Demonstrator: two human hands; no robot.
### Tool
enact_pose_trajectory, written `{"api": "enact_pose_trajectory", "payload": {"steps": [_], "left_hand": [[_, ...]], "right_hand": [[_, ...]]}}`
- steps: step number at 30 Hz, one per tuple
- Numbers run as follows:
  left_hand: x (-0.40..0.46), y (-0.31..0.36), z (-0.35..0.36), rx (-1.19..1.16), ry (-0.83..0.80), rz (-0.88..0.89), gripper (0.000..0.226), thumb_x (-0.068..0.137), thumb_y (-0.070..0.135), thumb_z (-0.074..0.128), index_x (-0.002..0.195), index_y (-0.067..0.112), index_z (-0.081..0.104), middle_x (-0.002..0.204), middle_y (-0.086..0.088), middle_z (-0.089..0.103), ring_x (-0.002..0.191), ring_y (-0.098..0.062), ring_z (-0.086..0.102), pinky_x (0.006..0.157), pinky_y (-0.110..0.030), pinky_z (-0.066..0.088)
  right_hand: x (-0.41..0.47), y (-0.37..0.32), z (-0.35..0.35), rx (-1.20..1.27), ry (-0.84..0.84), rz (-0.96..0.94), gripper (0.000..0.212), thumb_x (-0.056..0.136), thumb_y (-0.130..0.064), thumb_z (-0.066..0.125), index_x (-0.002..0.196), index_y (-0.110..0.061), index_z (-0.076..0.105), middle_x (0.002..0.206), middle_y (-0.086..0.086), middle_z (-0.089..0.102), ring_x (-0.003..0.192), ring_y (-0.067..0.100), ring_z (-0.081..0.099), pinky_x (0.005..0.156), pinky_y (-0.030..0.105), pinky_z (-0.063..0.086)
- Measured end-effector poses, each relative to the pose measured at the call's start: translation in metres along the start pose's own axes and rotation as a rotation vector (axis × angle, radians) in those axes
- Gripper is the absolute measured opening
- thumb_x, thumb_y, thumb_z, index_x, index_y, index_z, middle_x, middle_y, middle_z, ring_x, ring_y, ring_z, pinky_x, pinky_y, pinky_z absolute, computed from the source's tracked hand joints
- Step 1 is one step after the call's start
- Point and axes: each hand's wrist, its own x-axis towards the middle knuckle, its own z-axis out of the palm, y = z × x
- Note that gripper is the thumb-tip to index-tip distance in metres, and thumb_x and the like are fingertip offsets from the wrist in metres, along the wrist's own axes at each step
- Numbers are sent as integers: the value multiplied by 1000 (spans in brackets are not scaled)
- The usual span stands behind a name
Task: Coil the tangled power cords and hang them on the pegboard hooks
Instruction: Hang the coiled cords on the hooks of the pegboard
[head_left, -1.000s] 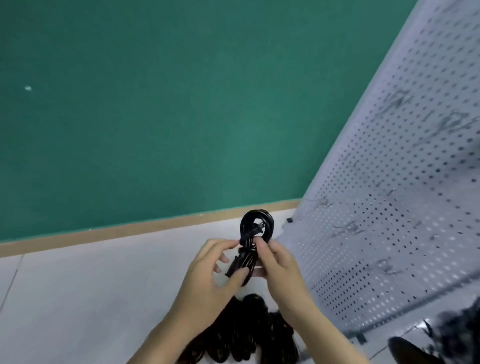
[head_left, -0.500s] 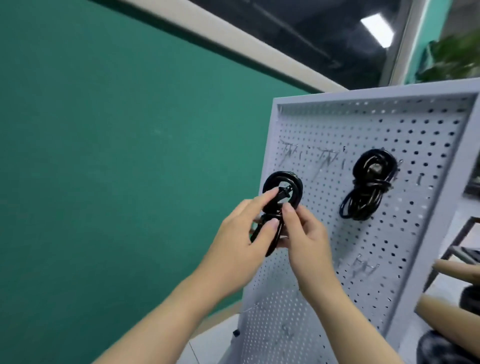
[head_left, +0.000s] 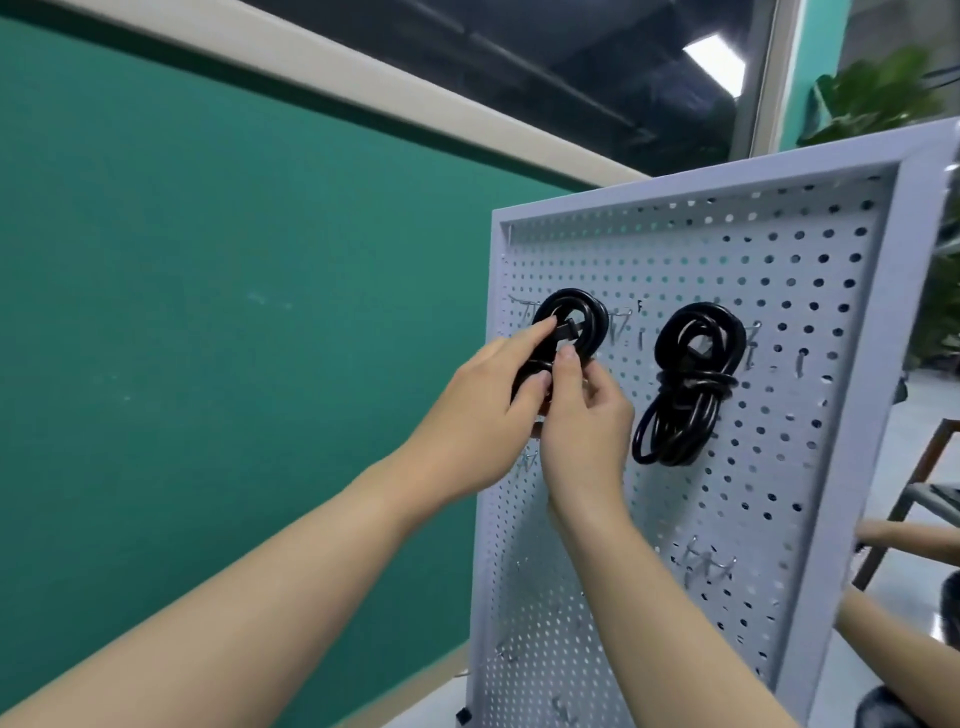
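Your two bare hands are raised in front of a pale grey pegboard (head_left: 675, 249) that stands upright to your right, against a green wall (head_left: 208, 286). Between them you hold a coiled black power cord (head_left: 737, 317) up at the board's upper left area, level with a row of thin wire hooks (head_left: 776, 325). The round top loop of the coil lies against the board there; whether it has caught on a hook cannot be told.

Your left hand (head_left: 478, 415) grasps the lower, bunched part of the coil, its index finger stretched up along the loop and its thumb pressed on the bundle. Your right hand (head_left: 587, 421) pinches the same bundle just beside it, thumb pointing up toward the plug (head_left: 723, 332) that sits inside the loop, the other fingers curled behind.

To the right of this coil, well apart from your hands, a second black power cord (head_left: 685, 384) hangs from the board. It is wound into a loop at the top, wrapped round its middle, with longer loops drooping below.

More wire hooks (head_left: 709, 564) stick out lower down the board. At the right edge you can make out part of another person's forearm (head_left: 904, 535) and the leaves of a green plant (head_left: 878, 93).
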Motion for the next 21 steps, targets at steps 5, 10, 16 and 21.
{"api": "enact_pose_trajectory", "payload": {"steps": [5,10,16,21], "left_hand": [[17,-4,5,24,-28,-10,49,108,25,43,157,33,38,128,5,55,113,-14,56,97,-35,53],[29,-11,14,31,-50,-17,49,108,28,42,156,35,37,133,3,56,116,-17,60,97,-44,56],[31,-12,25,44,-44,-22,50,108,28,42,158,32,36,139,3,55,123,-14,56,106,-39,49],[32,-14,25,62,-45,-36,51,108,29,42,159,31,34,145,2,53,126,-15,54,109,-38,45]], "right_hand": [[17,4,3,-33,45,-19,40,106,-39,55,75,-13,59,57,-14,62,55,6,57,59,30,48],[31,11,0,-60,43,-24,40,106,-36,55,71,-16,54,50,-20,55,48,0,50,49,16,38],[38,16,-7,-42,30,-20,36,107,-33,54,78,-12,60,52,-19,59,51,-2,55,54,22,46],[42,18,-5,-46,12,8,38,106,-33,57,71,-16,57,51,-15,58,52,6,54,67,49,60]]}}
